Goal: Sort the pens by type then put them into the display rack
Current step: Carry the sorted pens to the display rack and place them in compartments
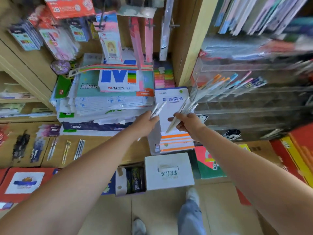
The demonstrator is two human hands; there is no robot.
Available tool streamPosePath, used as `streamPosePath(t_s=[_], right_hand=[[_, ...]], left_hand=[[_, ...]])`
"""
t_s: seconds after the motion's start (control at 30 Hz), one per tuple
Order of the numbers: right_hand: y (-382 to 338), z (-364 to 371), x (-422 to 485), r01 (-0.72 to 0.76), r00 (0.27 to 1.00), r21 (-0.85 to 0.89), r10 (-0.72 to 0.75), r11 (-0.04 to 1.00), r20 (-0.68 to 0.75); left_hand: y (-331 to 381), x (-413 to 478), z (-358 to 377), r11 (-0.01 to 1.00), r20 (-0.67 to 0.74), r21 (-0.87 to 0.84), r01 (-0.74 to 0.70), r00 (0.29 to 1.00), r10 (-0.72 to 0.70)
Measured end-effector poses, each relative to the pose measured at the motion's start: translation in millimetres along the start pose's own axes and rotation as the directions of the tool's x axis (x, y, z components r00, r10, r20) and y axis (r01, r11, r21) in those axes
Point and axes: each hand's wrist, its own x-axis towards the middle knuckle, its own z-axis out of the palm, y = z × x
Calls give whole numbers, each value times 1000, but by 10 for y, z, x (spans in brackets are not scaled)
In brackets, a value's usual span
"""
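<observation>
Pens (157,109): left hand (149,120) fingers grip 2, right hand (186,123) fingers grip about 4.

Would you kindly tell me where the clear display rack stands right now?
In the head view the clear display rack stands at the right, just right of the yellow shelf post, beyond the white pens in the right hand.

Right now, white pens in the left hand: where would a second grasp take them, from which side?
Probably the exposed barrels of the white pens, above the left hand, coming from the upper right. They stick out up and right beyond it; their lower ends are hidden in the grip. The right hand holds its own bundle.
</observation>
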Motion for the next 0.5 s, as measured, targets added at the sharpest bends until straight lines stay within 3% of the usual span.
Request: streamPosePath(t_s=[0.23,0.5], right_hand=[[-280,-1527,188,19,969,-97,-42,995,-243],[-622,-3234,770,65,928,-63,-83,996,-364]], left_hand=[[1012,776,949,995,109,28,-95,990,92],[2172,1625,2106,994,50,40,-106,993,104]])
